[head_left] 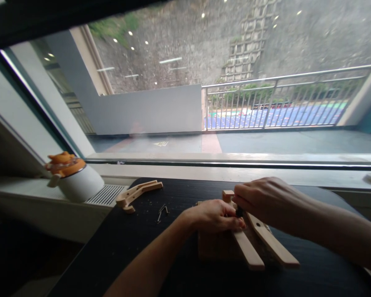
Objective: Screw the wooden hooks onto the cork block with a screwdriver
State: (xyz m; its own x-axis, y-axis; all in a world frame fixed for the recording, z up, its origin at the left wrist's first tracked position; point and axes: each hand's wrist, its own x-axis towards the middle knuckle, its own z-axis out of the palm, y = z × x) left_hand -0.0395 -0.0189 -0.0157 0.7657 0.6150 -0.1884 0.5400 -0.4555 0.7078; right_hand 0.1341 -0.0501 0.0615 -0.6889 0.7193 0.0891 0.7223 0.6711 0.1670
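My left hand [214,215] is closed around a pale wooden piece [249,251], with thumb and fingers near its middle. My right hand [267,197] comes in from the right, its fingers pinched just above the left fingertips. A small dark thing [239,211] shows under the right fingers; its kind is hard to make out. Beside the held piece lies another long wooden piece [275,243] with a dark hole. Beneath the left hand is a brownish block [210,248], partly hidden and dim.
On the black table [136,255], a forked wooden part [139,193] lies at the back left, near several thin metal screws or pins [162,211]. A white pot with an orange animal-shaped lid [80,181] stands on the sill, beside a vent grille [106,194]. A window rises behind the table.
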